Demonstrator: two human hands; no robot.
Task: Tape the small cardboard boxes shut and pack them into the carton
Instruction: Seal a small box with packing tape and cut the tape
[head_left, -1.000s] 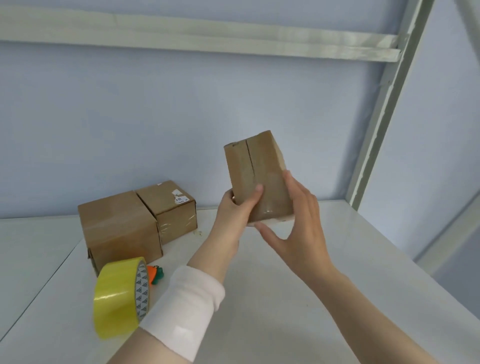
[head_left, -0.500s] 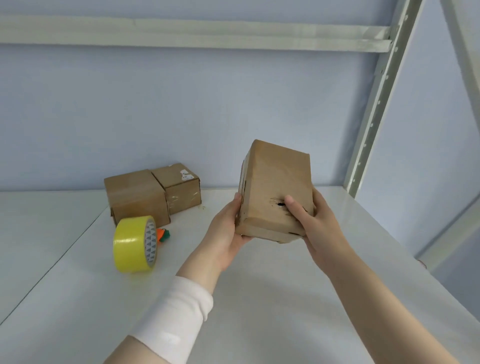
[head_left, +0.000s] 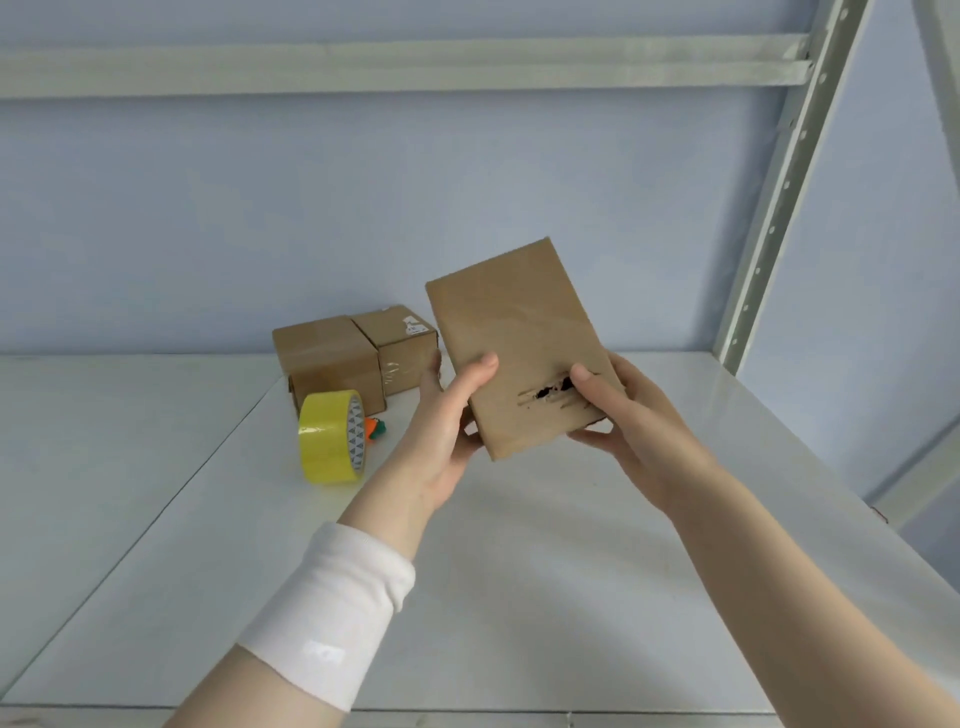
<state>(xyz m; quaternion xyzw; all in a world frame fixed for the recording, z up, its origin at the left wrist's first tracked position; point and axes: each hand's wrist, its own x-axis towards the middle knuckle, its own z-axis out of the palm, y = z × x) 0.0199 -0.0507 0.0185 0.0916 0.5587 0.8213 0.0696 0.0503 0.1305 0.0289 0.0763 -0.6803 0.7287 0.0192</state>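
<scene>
Brown cardboard box (head_left: 519, 338) w/ torn hole — in grasp of left hand (head_left: 447, 421) & right hand (head_left: 634, 415).

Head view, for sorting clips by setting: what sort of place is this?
Likely a packing or stockroom station: a white shelf in a perforated metal rack, with cardboard boxes and a tape roll.

A small orange-and-green object (head_left: 374, 429) lies on the white tabletop (head_left: 519, 597); behind stand a pale blue wall (head_left: 363, 208) and a perforated metal upright (head_left: 779, 197).
</scene>
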